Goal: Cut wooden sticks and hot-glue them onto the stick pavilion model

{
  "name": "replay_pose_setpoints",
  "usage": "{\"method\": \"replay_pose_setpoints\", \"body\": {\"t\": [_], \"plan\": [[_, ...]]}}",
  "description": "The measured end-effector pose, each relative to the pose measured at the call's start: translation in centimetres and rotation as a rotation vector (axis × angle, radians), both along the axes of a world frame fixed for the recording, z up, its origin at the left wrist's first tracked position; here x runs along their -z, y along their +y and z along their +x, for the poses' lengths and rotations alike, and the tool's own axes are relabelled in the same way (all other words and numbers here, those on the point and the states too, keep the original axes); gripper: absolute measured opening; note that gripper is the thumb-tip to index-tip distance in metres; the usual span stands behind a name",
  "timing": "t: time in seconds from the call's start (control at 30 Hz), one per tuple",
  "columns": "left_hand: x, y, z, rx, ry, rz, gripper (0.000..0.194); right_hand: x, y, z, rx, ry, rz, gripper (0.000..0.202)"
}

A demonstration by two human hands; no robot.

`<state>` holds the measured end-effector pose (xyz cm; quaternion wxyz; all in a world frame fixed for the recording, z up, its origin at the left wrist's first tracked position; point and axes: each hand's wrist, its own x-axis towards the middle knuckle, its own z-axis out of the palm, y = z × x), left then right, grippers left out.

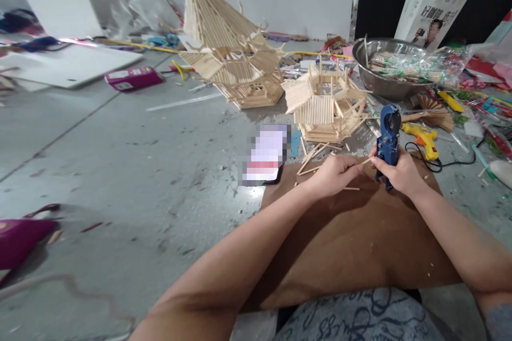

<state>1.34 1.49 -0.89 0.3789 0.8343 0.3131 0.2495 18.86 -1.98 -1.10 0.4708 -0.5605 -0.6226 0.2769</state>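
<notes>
My left hand (335, 175) pinches a thin wooden stick (366, 161) that points toward my right hand. Around a blue hand cutter (388, 146) the fingers of my right hand (401, 170) are closed, and its thumb meets the stick's far end. The cutter stands upright with its rounded jaw at the top. Just beyond my hands sits a small open stick pavilion model (322, 109), with several loose sticks (314, 157) lying before it. Behind it to the left rises a larger stick model (244, 77) with a pointed roof. Brown sheet (360, 234) lies under my forearms.
A phone (264, 154) lies left of the sheet. A yellow glue gun (424, 138) with a black cord is at right. Behind it stands a metal bowl (360, 69) of wrapped sticks. Purple packages (134, 78) and scraps lie on the grey floor (132, 170).
</notes>
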Motion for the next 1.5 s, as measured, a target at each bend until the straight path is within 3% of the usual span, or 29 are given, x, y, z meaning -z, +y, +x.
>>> {"method": "replay_pose_setpoints", "body": {"t": [0.1, 0.47, 0.67, 0.9, 1.0, 1.13, 1.27, 1.5], "plan": [[-0.2, 0.0, -0.1, -0.051, -0.037, -0.029, 0.032, -0.1, 0.0, 0.1, 0.009, 0.082, -0.056, 0.021], [-0.2, -0.3, 0.2, 0.008, -0.015, 0.023, 0.03, -0.7, -0.7, -0.7, 0.049, 0.133, -0.054, 0.021], [-0.3, -0.2, 0.1, -0.157, -0.104, 0.055, 0.019, -0.9, -0.5, -0.5, 0.055, 0.228, -0.116, 0.029], [-0.2, -0.2, 0.2, -0.031, -0.077, -0.175, 0.018, -0.7, -0.5, -0.7, 0.086, 0.229, -0.101, 0.03], [0.1, 0.1, 0.2, -0.13, -0.193, -0.33, 0.017, -0.6, -0.4, -0.5, 0.098, 0.181, -0.015, 0.024], [0.1, 1.5, 0.0, -0.356, -0.576, -0.579, 0.025, -0.4, -0.3, -0.2, 0.095, 0.103, 0.031, 0.02], [-0.4, 3.1, -0.2, -0.411, -0.792, -0.749, 0.028, -0.3, -0.3, -0.3, 0.048, 0.086, 0.017, 0.019], [-0.2, 4.0, 0.3, -0.456, -0.886, -0.856, 0.021, -0.5, -0.5, -0.3, 0.017, 0.067, 0.021, 0.016]]}}
